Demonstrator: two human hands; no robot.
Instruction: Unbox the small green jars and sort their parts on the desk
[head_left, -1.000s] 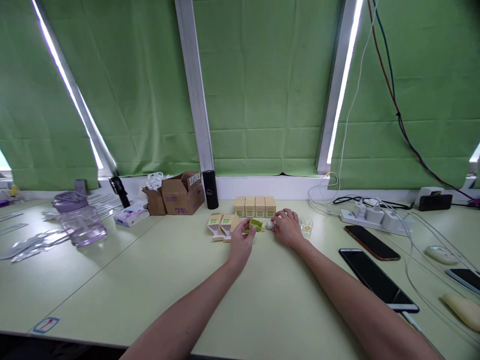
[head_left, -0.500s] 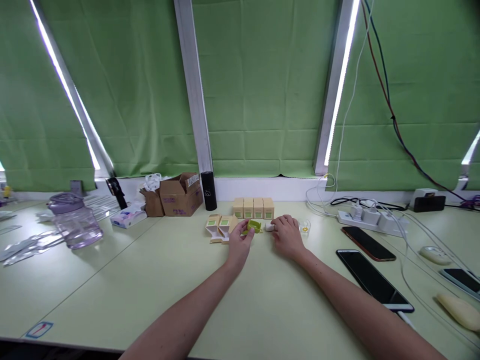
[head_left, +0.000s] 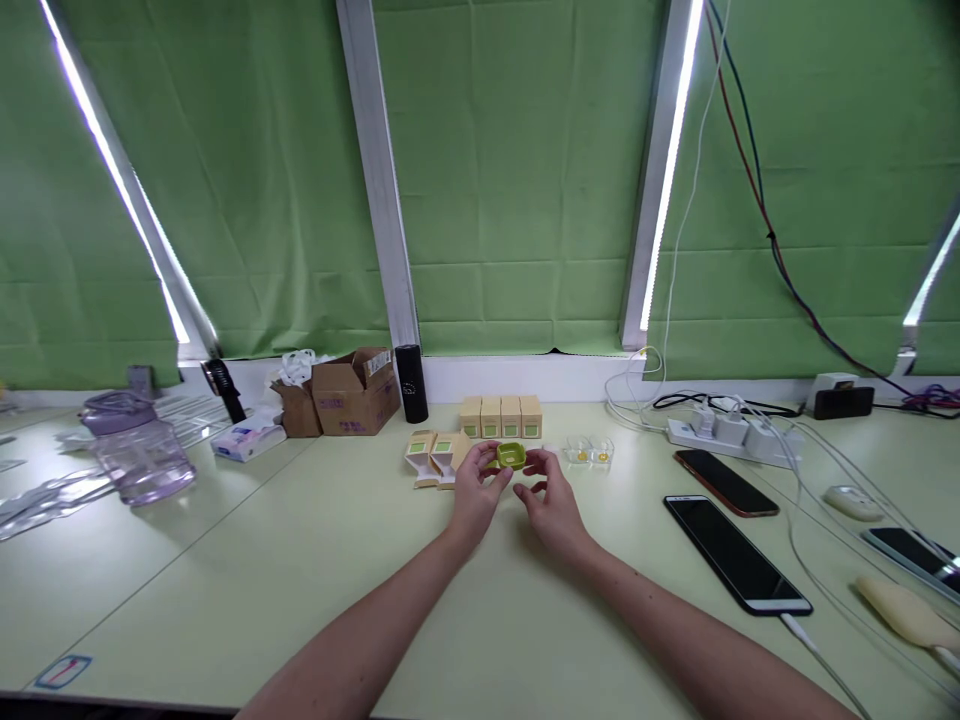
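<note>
My left hand (head_left: 474,492) pinches a small green square container (head_left: 512,456) between thumb and fingers, just above the table. On its right side is my right hand (head_left: 551,500), with thumb and fingers curved and apart; its fingertips are close to the container's edge, and I cannot tell whether they touch. Two opened small cardboard boxes (head_left: 435,458) lie left of my left hand. Behind my hands stands a row of several small closed boxes (head_left: 500,417) with green labels. Clear plastic cups (head_left: 589,450) with yellow centres sit right of my right hand.
At the left stand a purple water bottle (head_left: 135,450), a tissue pack (head_left: 247,437), a cardboard carton (head_left: 356,392) and a black cylinder (head_left: 411,383). At the right lie phones (head_left: 735,555), a power strip (head_left: 731,440), a mouse (head_left: 853,502) and loose white cables.
My right hand has moved left from a small white item beside the clear cups to the green container. My left hand keeps hold of the container. The view has shifted slightly.
</note>
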